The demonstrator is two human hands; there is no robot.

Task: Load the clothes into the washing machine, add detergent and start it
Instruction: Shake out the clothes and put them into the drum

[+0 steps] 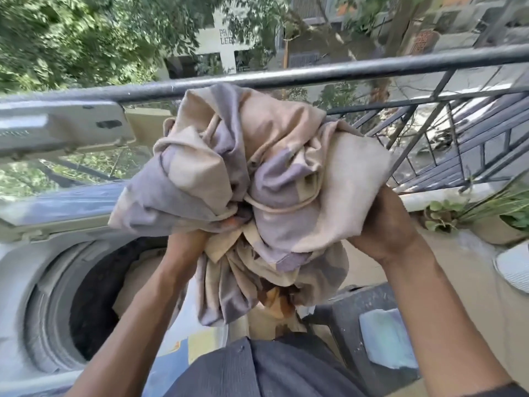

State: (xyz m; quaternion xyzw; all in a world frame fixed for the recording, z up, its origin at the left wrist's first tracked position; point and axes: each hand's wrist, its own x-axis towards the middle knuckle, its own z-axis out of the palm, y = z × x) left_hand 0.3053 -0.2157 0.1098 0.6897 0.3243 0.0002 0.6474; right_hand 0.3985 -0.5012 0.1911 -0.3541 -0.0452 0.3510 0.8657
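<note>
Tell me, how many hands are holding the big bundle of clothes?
2. The left hand grips the bundle of clothes from underneath, near the open washing machine. The right hand holds its right side. The fingers are mostly hidden in the cloth.

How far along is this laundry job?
Early. The washing machine's lid is up and the drum stands open. Both hands, left hand and right hand, hold a bundle of cloth above it, not yet inside. Detergent and starting remain.
</note>
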